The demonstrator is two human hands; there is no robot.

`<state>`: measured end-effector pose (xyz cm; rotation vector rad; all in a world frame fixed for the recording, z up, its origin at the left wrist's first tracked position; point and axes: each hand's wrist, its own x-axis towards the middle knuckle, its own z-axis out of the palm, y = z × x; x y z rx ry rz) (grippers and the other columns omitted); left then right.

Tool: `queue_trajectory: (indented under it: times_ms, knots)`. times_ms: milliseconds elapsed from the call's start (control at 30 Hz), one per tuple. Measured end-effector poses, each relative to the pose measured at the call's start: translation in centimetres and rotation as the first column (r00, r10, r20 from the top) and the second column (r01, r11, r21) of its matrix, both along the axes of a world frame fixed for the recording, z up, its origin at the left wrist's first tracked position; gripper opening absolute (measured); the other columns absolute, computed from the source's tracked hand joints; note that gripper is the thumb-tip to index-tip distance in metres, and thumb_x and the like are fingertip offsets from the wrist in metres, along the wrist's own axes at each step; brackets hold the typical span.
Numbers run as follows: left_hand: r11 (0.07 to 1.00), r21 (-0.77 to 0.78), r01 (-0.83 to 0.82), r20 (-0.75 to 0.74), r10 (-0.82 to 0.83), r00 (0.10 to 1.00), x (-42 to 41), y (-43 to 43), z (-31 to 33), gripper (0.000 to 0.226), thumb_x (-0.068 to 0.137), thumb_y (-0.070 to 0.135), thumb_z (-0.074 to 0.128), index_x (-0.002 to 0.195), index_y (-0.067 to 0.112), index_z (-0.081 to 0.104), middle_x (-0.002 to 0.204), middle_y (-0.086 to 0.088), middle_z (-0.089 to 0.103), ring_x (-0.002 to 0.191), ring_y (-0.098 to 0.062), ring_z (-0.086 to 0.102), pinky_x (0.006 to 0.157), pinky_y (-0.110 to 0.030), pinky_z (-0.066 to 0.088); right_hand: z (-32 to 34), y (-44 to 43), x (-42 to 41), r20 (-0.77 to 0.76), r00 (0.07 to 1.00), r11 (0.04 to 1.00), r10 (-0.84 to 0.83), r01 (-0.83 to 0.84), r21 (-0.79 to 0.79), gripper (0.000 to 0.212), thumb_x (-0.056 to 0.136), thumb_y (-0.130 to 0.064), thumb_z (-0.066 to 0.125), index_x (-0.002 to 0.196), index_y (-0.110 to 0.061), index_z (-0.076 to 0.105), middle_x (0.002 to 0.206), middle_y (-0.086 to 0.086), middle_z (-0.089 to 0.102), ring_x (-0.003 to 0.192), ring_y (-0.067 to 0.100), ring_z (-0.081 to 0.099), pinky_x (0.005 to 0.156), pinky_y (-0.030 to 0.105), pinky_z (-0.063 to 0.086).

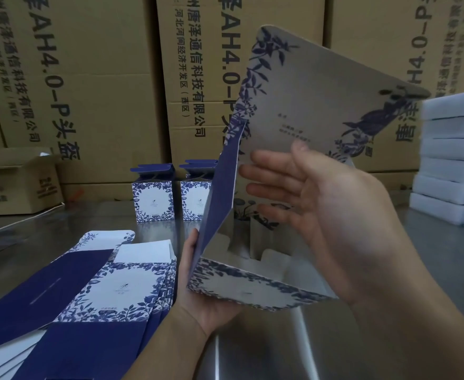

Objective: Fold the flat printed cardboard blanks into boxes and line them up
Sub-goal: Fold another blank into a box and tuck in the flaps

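1. While the left hand [206, 294] grips the lower corner of a half-opened blank [307, 100] from beneath, with its thumb laid up the navy side panel and its fingers curled under the flowered panel, the piece is held in the air above the metal table [47, 237].
2. The right hand [326, 215] is spread flat. Its straight fingers press against the large pale panel and curl round nothing.
3. The held blank is partly squared up. The navy panel stands up on the left, and the big panel with blue leaf print tilts up and to the right, blurred at its far corner. Plain white flaps show inside near the bottom.
4. A stack of flat blanks [110, 292] lies on the table at lower left, just beside the left wrist. It is slightly fanned, with navy and flowered panels facing up.
5. Two folded boxes [152, 198] stand side by side at the back of the table with their navy top flaps raised. The right one is partly hidden behind the held blank.
6. Tall brown cartons [102, 78] with black printed characters fill the background.
7. A smaller open carton [19, 185] sits at the left.
8. A pile of white boxes [450, 160] rises at the right edge.
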<state>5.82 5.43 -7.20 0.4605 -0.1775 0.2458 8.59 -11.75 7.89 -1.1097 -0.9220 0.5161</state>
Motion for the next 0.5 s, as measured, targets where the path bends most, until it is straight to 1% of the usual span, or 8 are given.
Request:
queue_trajectory:
  times_ms: [67, 100, 133, 200, 267, 300, 400, 500]
  knots:
    - [0.999, -0.042, 0.011, -0.007, -0.011, 1.0, 0.0, 0.1, -0.2, 0.074, 0.093, 0.056, 0.028, 0.097, -0.003, 0.072, 0.106, -0.028, 0.066, 0.1, -0.047, 0.062, 0.087, -0.058, 0.047, -0.3, 0.4, -0.2, 0.043, 0.999, 0.999, -0.029, 0.03, -0.025, 0.04, 0.099, -0.031, 0.032, 0.083, -0.02, 0.067, 0.095, 0.004, 0.074, 0.091, 0.014, 0.067, 0.085, 0.025, 0.048]
    - [0.999, -0.039, -0.018, -0.021, 0.018, 1.0, 0.2, 0.3, -0.5, 0.07, 0.092, 0.055, 0.032, 0.093, -0.002, 0.073, 0.1, -0.027, 0.068, 0.092, -0.046, 0.065, 0.08, -0.059, 0.05, -0.7, 0.6, -0.1, 0.116, 0.99, 0.995, -0.075, 0.083, -0.06, 0.042, 0.099, -0.032, 0.033, 0.079, -0.02, 0.069, 0.088, 0.003, 0.074, 0.086, 0.012, 0.067, 0.082, 0.026, 0.05]
    - [0.997, -0.015, -0.081, -0.065, 0.08, 0.995, 0.3, 0.3, -0.5, 0.064, 0.089, 0.055, 0.038, 0.092, 0.002, 0.074, 0.096, -0.024, 0.069, 0.084, -0.044, 0.067, 0.076, -0.06, 0.051, -1.2, 0.8, 0.1, 0.24, 0.961, 0.979, -0.139, 0.17, -0.111, 0.045, 0.098, -0.033, 0.035, 0.072, -0.02, 0.07, 0.08, 0.001, 0.074, 0.082, 0.013, 0.067, 0.08, 0.03, 0.051]
    - [0.981, 0.067, -0.184, -0.141, 0.192, 0.971, 0.4, 0.1, 0.1, 0.055, 0.076, 0.057, 0.056, 0.105, 0.012, 0.07, 0.103, -0.017, 0.066, 0.087, -0.037, 0.065, 0.088, -0.053, 0.046, -2.3, 1.3, 0.8, 0.475, 0.857, 0.925, -0.199, 0.324, -0.196, 0.04, 0.096, -0.031, 0.04, 0.074, -0.012, 0.067, 0.076, 0.004, 0.07, 0.078, 0.019, 0.064, 0.079, 0.04, 0.048]
    - [0.967, 0.154, -0.204, -0.133, 0.225, 0.965, 0.3, 0.1, 0.6, 0.067, 0.059, 0.058, 0.073, 0.115, 0.021, 0.065, 0.113, -0.009, 0.063, 0.099, -0.032, 0.059, 0.095, -0.044, 0.04, -2.8, 1.5, 1.6, 0.617, 0.774, 0.885, -0.142, 0.379, -0.271, 0.028, 0.092, -0.021, 0.045, 0.078, -0.008, 0.065, 0.079, 0.01, 0.068, 0.079, 0.027, 0.061, 0.077, 0.048, 0.048]
    - [0.964, 0.165, -0.21, -0.126, 0.232, 0.965, 0.2, -0.1, 0.8, 0.068, 0.056, 0.057, 0.076, 0.114, 0.023, 0.066, 0.111, -0.006, 0.064, 0.099, -0.03, 0.059, 0.093, -0.042, 0.04, -2.9, 1.4, 2.1, 0.656, 0.748, 0.863, -0.099, 0.393, -0.317, 0.024, 0.09, -0.017, 0.047, 0.078, -0.009, 0.065, 0.081, 0.011, 0.068, 0.08, 0.028, 0.061, 0.077, 0.049, 0.049]
    - [0.962, 0.182, -0.201, -0.075, 0.218, 0.973, 0.0, -0.2, 1.0, 0.054, 0.058, 0.057, 0.073, 0.098, 0.02, 0.075, 0.097, -0.004, 0.072, 0.085, -0.027, 0.068, 0.079, -0.038, 0.051, -2.9, 0.9, 3.0, 0.757, 0.652, 0.779, 0.031, 0.459, -0.427, 0.026, 0.09, -0.011, 0.049, 0.067, -0.019, 0.057, 0.079, 0.006, 0.065, 0.073, 0.022, 0.057, 0.067, 0.037, 0.048]
    - [0.956, 0.216, -0.197, -0.094, 0.221, 0.971, 0.1, -0.4, 1.3, 0.049, 0.06, 0.056, 0.068, 0.088, 0.017, 0.077, 0.089, -0.006, 0.074, 0.076, -0.026, 0.071, 0.067, -0.037, 0.055, -3.0, 0.6, 3.5, 0.782, 0.602, 0.714, 0.162, 0.475, -0.514, 0.036, 0.096, -0.012, 0.044, 0.062, -0.022, 0.04, 0.069, -0.001, 0.047, 0.062, 0.009, 0.042, 0.057, 0.017, 0.035]
